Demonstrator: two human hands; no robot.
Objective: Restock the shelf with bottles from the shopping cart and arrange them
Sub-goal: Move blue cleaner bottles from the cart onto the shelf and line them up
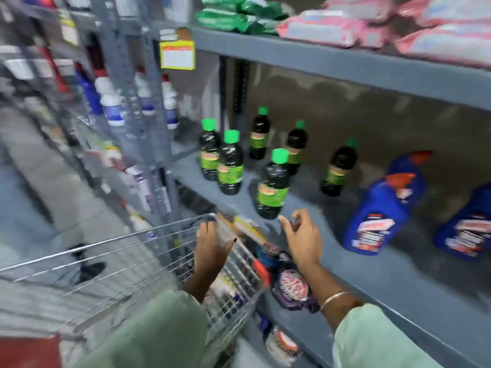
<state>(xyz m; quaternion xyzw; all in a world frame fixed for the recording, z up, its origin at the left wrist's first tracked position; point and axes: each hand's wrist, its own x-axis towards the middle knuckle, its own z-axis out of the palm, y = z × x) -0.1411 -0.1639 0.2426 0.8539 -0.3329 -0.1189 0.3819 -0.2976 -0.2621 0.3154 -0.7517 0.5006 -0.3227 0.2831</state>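
Several dark bottles with green caps and green labels stand upright on the grey shelf (372,272); the nearest dark bottle (273,185) stands by the front edge. My right hand (303,239) hovers just below and right of it, fingers apart, holding nothing. My left hand (211,244) rests on the rim of the wire shopping cart (132,261), fingers curled over the wire. Two blue bottles (385,208) with red tops stand further right on the same shelf. Packaged goods lie in the cart's right end; what they are is blurred.
A shelf above holds green packs (233,14) and pink packs (345,27). The left rack holds white and blue bottles (111,102). A purple packet (292,288) sits below the shelf edge. A person's dark shoes (87,261) stand in the aisle.
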